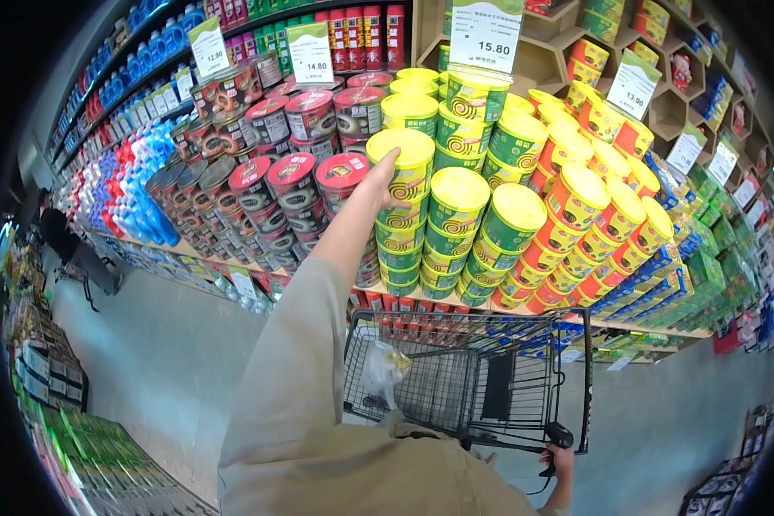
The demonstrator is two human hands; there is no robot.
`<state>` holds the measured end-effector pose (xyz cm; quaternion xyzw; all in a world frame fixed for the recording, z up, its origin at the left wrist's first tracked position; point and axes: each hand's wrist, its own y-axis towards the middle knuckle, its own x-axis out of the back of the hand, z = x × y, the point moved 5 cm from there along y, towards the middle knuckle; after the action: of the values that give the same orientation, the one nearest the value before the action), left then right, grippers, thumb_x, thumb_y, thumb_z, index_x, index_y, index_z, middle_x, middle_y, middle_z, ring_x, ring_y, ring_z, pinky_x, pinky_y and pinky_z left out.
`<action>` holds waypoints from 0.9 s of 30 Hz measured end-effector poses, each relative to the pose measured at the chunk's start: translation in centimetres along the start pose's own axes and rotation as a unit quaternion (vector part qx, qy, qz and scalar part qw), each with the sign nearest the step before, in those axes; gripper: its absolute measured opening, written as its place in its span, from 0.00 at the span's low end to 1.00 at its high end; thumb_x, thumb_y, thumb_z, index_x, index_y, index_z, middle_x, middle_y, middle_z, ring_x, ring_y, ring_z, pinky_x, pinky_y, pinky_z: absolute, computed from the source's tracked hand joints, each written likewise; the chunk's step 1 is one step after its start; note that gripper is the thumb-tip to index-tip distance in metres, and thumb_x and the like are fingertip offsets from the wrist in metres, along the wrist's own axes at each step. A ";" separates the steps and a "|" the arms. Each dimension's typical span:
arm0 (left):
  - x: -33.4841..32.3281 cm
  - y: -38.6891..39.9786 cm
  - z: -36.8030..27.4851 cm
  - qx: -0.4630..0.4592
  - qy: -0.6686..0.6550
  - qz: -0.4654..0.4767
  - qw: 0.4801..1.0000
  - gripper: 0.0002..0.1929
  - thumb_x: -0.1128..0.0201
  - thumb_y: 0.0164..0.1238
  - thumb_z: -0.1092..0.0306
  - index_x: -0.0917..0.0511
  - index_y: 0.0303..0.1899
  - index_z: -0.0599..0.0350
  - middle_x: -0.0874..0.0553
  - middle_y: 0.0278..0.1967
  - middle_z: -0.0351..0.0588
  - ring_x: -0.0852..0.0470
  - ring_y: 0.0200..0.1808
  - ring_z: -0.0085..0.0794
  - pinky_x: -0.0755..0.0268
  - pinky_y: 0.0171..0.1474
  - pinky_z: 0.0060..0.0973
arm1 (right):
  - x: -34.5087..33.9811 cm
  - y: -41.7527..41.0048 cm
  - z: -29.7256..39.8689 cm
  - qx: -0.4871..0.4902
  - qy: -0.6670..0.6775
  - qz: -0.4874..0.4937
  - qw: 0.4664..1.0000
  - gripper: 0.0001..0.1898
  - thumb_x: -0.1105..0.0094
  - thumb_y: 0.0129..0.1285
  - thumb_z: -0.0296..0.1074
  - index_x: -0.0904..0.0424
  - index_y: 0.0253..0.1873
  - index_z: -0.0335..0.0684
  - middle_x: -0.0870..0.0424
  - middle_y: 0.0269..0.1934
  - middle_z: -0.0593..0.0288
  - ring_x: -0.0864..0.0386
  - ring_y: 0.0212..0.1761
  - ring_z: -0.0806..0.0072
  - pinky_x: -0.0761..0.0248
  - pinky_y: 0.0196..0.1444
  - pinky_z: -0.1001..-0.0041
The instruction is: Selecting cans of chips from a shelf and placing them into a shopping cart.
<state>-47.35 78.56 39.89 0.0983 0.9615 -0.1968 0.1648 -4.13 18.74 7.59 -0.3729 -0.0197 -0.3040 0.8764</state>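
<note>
My left hand (387, 182) reaches over the display and rests on the side and lid edge of a yellow-lidded tub of mosquito coils (401, 148), at the top of its stack. Stacks of green and yellow tubs (459, 197) stand right of it, and red-lidded dark tubs (342, 173) stand left. At the lower right, my right hand (560, 456) is closed around the handle of a black handheld scanner (559, 435), beside the shopping cart's corner. The black wire shopping cart (445, 387) holds a clear plastic bag (384, 369) with something yellowish inside.
Price signs (488, 35) stand above the stacks. Red and yellow tubs (577, 193), blue boxes and green boxes continue right. Blue bottles (145, 206) stand left. A person in dark clothing (71, 242) is in the left aisle. Green packages (97, 445) lie at the lower left.
</note>
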 end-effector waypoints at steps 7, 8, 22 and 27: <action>1.0 1.4 0.8 0.002 -0.040 -0.048 0.998 0.40 0.41 0.65 0.45 0.47 0.71 0.56 0.36 0.67 0.57 0.30 0.64 0.54 0.34 0.58 0.64 | -1.1 -0.6 0.5 -0.008 -0.006 0.003 1.000 0.07 0.41 0.53 0.28 0.22 0.36 0.32 0.19 0.21 0.53 0.19 0.16 0.63 0.31 0.15 0.73; 1.0 1.3 0.9 -0.007 -0.046 -0.053 0.997 0.40 0.41 0.65 0.45 0.47 0.71 0.57 0.36 0.67 0.57 0.30 0.64 0.53 0.34 0.58 0.63 | -1.2 -0.7 0.6 -0.010 -0.003 0.000 1.000 0.07 0.41 0.54 0.27 0.23 0.37 0.32 0.19 0.21 0.53 0.19 0.17 0.63 0.31 0.15 0.73; 2.2 0.1 3.0 0.089 -0.026 -0.082 0.992 0.52 0.35 0.51 0.33 0.51 0.72 0.50 0.40 0.62 0.67 0.32 0.58 0.62 0.30 0.55 0.56 | -1.8 -0.5 0.2 -0.034 0.005 0.011 0.999 0.07 0.40 0.57 0.27 0.23 0.39 0.32 0.18 0.23 0.52 0.17 0.19 0.61 0.31 0.17 0.73; 3.1 0.0 2.1 0.053 0.018 -0.065 0.996 0.51 0.38 0.53 0.32 0.50 0.72 0.50 0.38 0.63 0.67 0.28 0.55 0.60 0.29 0.56 0.50 | -1.7 -0.2 -0.6 -0.038 -0.027 0.010 0.999 0.09 0.40 0.57 0.28 0.23 0.41 0.34 0.18 0.24 0.53 0.17 0.20 0.61 0.30 0.18 0.71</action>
<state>-49.64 78.09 37.00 0.0478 0.9568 -0.2563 0.1287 -5.73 19.13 6.89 -0.4137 -0.0279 -0.2862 0.8638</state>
